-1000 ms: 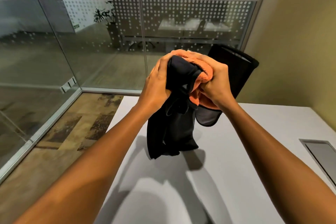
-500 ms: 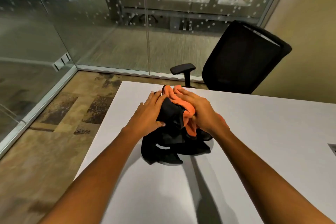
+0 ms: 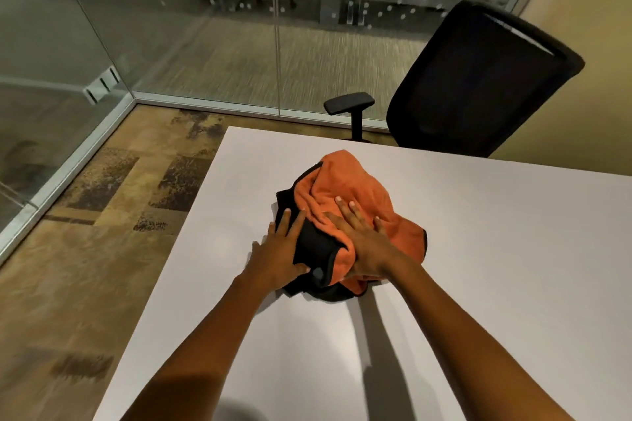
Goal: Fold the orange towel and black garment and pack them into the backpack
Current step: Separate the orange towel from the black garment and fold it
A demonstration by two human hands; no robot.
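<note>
- one view only, the head camera, looking down along both forearms to a heap of cloth at the centre of the frame.
- the orange towel [image 3: 355, 195] lies crumpled on top of the black garment [image 3: 313, 246]; the two are bunched together on the white table [image 3: 496, 267], near its far left corner.
- the left hand [image 3: 277, 258] lies flat with straight, spread fingers at the left edge of the heap, fingertips on the black cloth, gripping nothing.
- the right hand [image 3: 364, 236] presses palm-down on the orange towel with fingers straight and spread, also gripping nothing.
- a black office chair [image 3: 478, 85] stands beyond the table at the upper right of the frame; glass walls [image 3: 171, 27] fill the upper left and top.
- no backpack is visible anywhere in this view.
- as for progress, i judge the task barely begun: neither piece shows a clean fold, and the two are not yet separated.
- what looks left: pulling the towel and garment apart, spreading and folding each, then packing both into the backpack, wherever it is.
</note>
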